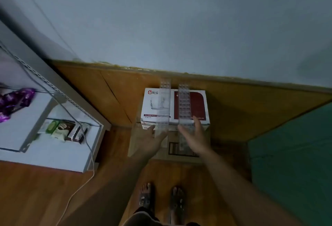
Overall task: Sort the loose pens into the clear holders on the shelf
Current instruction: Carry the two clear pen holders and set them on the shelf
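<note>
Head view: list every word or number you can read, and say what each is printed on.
"6 PCS": top left corner of the white box.
"GLASS MUG": red strip low on the same box.
Small print beside the 6 and on the box's red panel: too blurred.
Label on the cardboard box: unreadable.
Packets at left: unreadable.

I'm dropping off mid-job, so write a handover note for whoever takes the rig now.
Left hand: open, fingers at the near end of the left clear holder.
Right hand: open, at the right clear holder.
Both holders lie on a glass mug box, not on the shelf.
No pens in view.
Done: no sorting shows.
Left: move the holders to the shelf, find the pens, sort them.
</note>
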